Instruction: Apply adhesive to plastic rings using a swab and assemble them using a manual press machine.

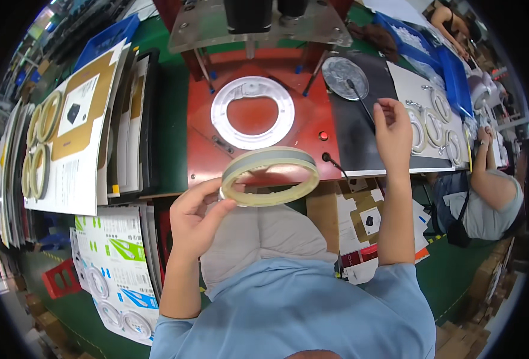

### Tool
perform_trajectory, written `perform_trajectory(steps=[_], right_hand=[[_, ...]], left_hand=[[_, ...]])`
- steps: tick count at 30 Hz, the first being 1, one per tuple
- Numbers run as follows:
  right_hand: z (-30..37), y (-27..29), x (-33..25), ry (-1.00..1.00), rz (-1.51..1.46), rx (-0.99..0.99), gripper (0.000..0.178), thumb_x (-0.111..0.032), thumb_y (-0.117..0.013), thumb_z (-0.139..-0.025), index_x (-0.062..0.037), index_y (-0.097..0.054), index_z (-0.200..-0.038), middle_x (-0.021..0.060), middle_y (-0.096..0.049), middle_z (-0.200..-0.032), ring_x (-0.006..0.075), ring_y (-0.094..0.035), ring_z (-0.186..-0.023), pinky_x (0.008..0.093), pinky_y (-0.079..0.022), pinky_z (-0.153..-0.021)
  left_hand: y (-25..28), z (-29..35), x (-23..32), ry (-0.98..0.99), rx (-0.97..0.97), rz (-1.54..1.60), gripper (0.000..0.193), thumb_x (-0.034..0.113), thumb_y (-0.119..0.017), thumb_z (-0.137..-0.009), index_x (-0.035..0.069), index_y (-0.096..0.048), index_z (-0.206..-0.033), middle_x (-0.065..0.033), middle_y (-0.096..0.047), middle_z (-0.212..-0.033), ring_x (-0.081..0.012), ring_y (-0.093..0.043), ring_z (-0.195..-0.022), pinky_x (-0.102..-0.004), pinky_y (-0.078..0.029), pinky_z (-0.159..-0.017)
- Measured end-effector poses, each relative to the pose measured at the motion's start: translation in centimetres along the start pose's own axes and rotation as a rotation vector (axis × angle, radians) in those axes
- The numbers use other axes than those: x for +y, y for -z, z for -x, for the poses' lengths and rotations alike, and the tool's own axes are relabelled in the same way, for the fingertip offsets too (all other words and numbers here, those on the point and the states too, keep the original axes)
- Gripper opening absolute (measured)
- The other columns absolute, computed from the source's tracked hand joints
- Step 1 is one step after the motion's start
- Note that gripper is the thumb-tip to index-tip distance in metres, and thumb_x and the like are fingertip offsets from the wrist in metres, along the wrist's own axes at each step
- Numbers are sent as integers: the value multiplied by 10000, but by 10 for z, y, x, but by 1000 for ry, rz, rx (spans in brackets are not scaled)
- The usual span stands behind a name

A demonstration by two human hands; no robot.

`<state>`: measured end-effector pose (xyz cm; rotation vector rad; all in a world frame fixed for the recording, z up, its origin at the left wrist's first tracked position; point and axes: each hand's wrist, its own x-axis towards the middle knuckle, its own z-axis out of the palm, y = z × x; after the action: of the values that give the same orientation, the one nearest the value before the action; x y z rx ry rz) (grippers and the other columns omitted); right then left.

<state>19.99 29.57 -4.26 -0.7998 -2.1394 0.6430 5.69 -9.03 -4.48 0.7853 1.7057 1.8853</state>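
My left hand [201,216] grips a cream ring with a grey outer band [270,157] at its left edge, thumb in front. The ring is tilted above my lap, near the front edge of the red machine base [201,173]. A white flat ring [253,139] lies on that base. To the right, my right hand [394,133] is raised with loosely curled fingers and a gap at the thumb. Just left of it, a thin black stick [363,106] leans with its dark tip over a round grey dish [340,70]. The stick appears apart from my fingers.
A clear plate with black parts [258,37] hangs above the base on posts. Several cream rings [435,127] lie on a white board at right. Cardboard sheets with rings [73,119] stand at left. Blue trays [456,78] and another person [491,191] are farther right.
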Motion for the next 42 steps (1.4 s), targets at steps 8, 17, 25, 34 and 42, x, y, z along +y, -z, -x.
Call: perform_trajectory(steps=[8,17,25,34,42], right_hand=[[-6,-15,52,-85,188,-46,217,-192,-748,-997,15,-684,-1012,213,-736,-978,391,-723,-915,458,-561,-805],[-38,-38,22,-82,56,-71,231,-216,-733,-1005,7,-764,-1058,196,-778,-911,342,-770,-824,404,-579,-746],[-37,-30,7,-79,129,-57,210,-204,-718,-1009,-6,-771,-1052,213,-767,-906,389,-754,-835,428,-579,-755],[-40,-13,23,-6,204,-129,199,-210,-717,-1008,-27,-769,-1068,202,-765,-958,400,-739,-887,436,-575,-786],[-27,-1,30,-58,110,-213,201,-193,-709,-1020,-16,-770,-1096,172,-779,-901,311,-764,-818,379,-579,-748]], left_hand=[[4,-3,-16,39,26,-26,399,-74,-744,-963,-105,-660,-1352,-147,-743,-1236,-204,-719,-1139,-323,-573,-1006],[5,-4,-16,84,27,6,405,-67,-742,-965,-109,-655,-1358,-151,-744,-1248,-190,-719,-1120,-298,-562,-984],[7,-3,-18,99,32,24,409,-61,-745,-963,-103,-657,-1360,-136,-753,-1211,-177,-721,-1099,-284,-565,-951],[7,-3,-17,84,25,10,406,-84,-747,-949,-100,-669,-1347,-118,-753,-1201,-168,-724,-1080,-277,-569,-924],[12,7,-3,61,22,-25,386,-117,-753,-913,-94,-698,-1295,-152,-741,-1227,-194,-717,-1116,-305,-571,-950]])
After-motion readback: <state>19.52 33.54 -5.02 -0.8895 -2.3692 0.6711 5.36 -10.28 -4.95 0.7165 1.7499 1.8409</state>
